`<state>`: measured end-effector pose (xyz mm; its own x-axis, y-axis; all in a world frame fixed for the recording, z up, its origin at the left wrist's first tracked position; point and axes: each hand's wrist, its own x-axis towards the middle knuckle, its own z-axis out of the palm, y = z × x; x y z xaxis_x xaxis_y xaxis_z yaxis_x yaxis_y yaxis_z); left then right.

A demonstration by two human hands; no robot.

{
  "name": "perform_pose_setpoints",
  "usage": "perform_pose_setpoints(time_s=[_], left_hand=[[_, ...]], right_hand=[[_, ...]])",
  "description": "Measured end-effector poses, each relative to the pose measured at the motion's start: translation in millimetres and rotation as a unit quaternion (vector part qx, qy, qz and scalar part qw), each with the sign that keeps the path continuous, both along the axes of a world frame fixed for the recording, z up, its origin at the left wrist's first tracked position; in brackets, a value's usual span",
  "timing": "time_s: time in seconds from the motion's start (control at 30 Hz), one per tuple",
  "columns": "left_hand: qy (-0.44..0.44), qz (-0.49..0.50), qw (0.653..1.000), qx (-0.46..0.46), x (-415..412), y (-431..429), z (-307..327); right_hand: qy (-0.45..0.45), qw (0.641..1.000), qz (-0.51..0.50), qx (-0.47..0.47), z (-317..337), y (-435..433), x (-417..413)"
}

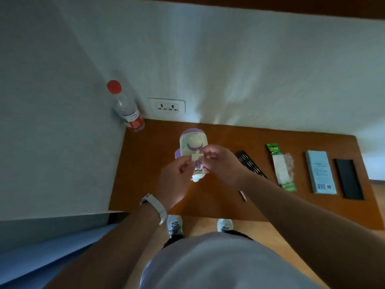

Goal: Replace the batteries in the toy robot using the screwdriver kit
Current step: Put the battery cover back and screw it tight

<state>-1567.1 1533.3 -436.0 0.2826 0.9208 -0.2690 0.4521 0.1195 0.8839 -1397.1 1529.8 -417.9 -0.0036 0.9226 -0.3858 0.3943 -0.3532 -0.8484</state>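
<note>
The white and purple toy robot (193,142) lies on the brown table (145,174), head toward the wall. Above its lower body both hands hold a small white battery cover (196,157). My left hand (177,178) pinches the cover's left edge. My right hand (220,163) pinches its right edge. A black tray of screwdriver bits (248,162) lies just right of my right wrist. A slim silver screwdriver handle (243,196) rests on the table below my right forearm. A green battery pack (281,167), torn open, lies further right.
A water bottle with a red cap (126,107) stands at the table's back left corner by the wall socket (166,105). A pale blue box (320,172) and a black lid (348,179) lie at the table's right end. My shoes (175,226) show below the front edge.
</note>
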Motion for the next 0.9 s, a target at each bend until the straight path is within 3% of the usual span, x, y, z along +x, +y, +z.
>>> perform_pose_setpoints(time_s=[0.57, 0.9], left_hand=[[0.013, -0.014, 1.000, 0.020, -7.7, 6.2, -12.3], [-0.021, 0.037, 0.999, 0.004, -2.3, 2.1, -11.9]], right_hand=[[-0.069, 0.997, 0.027, 0.001, -10.7, -5.2, 1.5], [-0.093, 0.995, 0.035, 0.017, -18.1, -1.5, 1.0]])
